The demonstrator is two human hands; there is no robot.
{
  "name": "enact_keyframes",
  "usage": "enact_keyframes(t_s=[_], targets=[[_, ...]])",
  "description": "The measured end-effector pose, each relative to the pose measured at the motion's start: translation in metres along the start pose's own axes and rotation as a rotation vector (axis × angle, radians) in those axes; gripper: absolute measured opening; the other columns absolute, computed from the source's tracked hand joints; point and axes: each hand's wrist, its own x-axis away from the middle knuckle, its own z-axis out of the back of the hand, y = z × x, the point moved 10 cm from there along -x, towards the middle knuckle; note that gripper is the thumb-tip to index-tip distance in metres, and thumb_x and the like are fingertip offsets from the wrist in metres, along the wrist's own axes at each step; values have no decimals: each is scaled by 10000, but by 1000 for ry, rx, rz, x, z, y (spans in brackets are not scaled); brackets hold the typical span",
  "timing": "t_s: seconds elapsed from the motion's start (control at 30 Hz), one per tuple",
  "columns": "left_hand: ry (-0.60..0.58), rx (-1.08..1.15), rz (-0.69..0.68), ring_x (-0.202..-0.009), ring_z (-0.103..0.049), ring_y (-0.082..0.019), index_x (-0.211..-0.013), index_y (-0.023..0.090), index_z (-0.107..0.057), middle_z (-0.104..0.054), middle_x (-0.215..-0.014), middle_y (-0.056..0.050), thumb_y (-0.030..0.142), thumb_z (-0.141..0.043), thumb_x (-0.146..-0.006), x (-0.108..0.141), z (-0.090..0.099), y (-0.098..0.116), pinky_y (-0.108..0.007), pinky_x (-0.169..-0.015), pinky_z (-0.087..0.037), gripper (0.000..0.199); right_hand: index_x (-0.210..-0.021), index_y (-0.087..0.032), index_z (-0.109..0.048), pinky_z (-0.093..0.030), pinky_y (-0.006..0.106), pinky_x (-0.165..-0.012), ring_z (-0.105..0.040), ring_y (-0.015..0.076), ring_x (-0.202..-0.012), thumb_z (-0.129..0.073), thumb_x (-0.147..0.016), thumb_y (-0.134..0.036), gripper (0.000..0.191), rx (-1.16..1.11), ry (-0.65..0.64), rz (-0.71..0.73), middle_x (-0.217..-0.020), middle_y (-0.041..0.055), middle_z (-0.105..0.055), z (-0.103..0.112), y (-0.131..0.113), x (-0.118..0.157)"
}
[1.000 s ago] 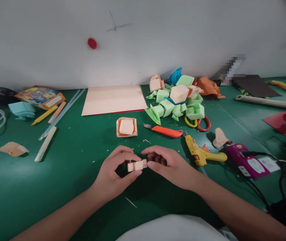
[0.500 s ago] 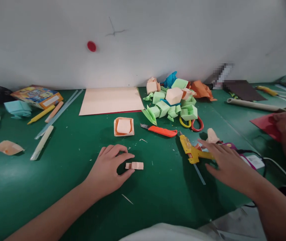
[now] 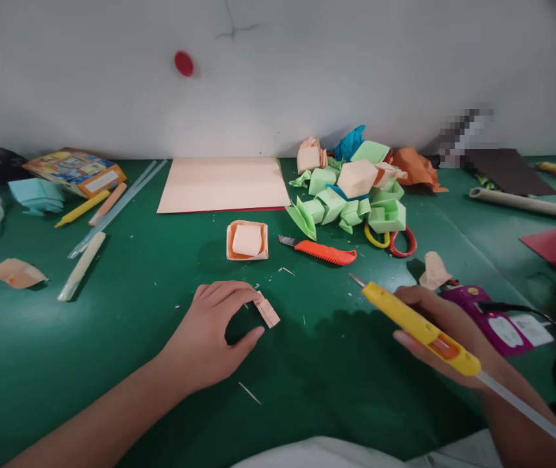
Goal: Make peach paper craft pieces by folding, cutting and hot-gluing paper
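Observation:
My right hand (image 3: 441, 328) is wrapped round a yellow hot glue gun (image 3: 419, 325), raised above the table with its nozzle pointing left. A clear glue stick (image 3: 521, 403) sticks out of its back end. My left hand (image 3: 214, 328) rests on the table, thumb and fingers apart in a curve. Its fingertips touch the upper end of a small folded peach paper piece (image 3: 267, 311), which lies slanted on the green surface. Beyond it sits a small peach paper box (image 3: 247, 240) with a paper block inside. An orange utility knife (image 3: 324, 251) lies to the box's right.
Folded green and peach paper pieces (image 3: 351, 188) are heaped at the back, beside scissors (image 3: 403, 243). A peach sheet (image 3: 224, 185) lies near the wall. Glue sticks (image 3: 82, 266) and a crayon box (image 3: 76, 170) are at left. At right are a purple device (image 3: 485, 318) and another person's hand.
My right hand has taken hold of the glue gun and lifted it off the table. The small paper piece under my left fingertips has turned from level to slanted.

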Motion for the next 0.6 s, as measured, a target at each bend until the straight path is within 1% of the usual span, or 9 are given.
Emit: enact_keyframes(t_s=[0.07,0.1,0.17,0.2,0.27,0.37,0.47,0.6], targets=[[-3,-32,30,-1143,-657,-307,-1128,257,-686,-719,-1230,-64,358,-667,-890,-4,-2,-3,-486,-970,-440,260,-1060,-248,-569,-435,294,-567,-516,161,-618,-634,-944,-354,170,-150,-105,59,-782,-3,-577,-21,-20,-14],[-9,-47,28,-1139,-661,-306,-1096,260,-693,-724,-1223,-55,354,-675,-890,-7,-4,-3,-489,-969,-425,227,-1001,-237,-584,-450,306,-614,-538,168,-666,-603,-972,-392,159,-220,-159,86,-816,16,-593,-31,-31,-24],[-13,-61,2,-1128,-668,-296,-1056,267,-699,-730,-1212,-39,317,-671,-893,-11,-7,-2,-484,-958,-402,173,-988,-220,-616,-484,333,-710,-596,194,-784,-596,-984,-447,227,-334,-298,174,-896,48,-626,-53,-53,-43],[-7,-61,-14,-1124,-669,-290,-1049,270,-700,-730,-1211,-35,295,-661,-895,-12,-7,-1,-478,-950,-394,160,-979,-217,-624,-491,344,-743,-607,204,-832,-575,-998,-461,250,-373,-336,209,-915,55,-630,-60,-61,-53],[1,-53,-30,-1133,-662,-283,-1048,274,-702,-724,-1224,-33,268,-638,-902,-13,-7,-1,-470,-939,-386,159,-967,-210,-634,-496,353,-770,-610,212,-881,-554,-1010,-488,293,-405,-347,263,-953,68,-635,-69,-70,-71],[-20,-27,-23,-1191,-628,-292,-1073,284,-707,-702,-1275,-40,247,-624,-893,-12,-8,-1,-475,-959,-384,202,-979,-202,-646,-497,358,-779,-610,217,-898,-561,-1007,-476,288,-428,-336,307,-984,79,-631,-78,-70,-82],[-54,3,-10,-1215,-608,-301,-1065,296,-719,-691,-1301,-41,252,-650,-862,-11,-9,-1,-487,-994,-382,219,-1000,-205,-641,-493,361,-757,-609,225,-882,-583,-994,-437,240,-448,-371,272,-956,77,-632,-86,-60,-79],[-62,0,22,-1203,-608,-302,-1022,299,-729,-690,-1291,-35,314,-699,-853,-12,-10,-4,-491,-1005,-373,172,-991,-213,-625,-474,360,-735,-595,225,-862,-590,-990,-402,193,-420,-395,230,-924,69,-627,-88,-53,-72]])
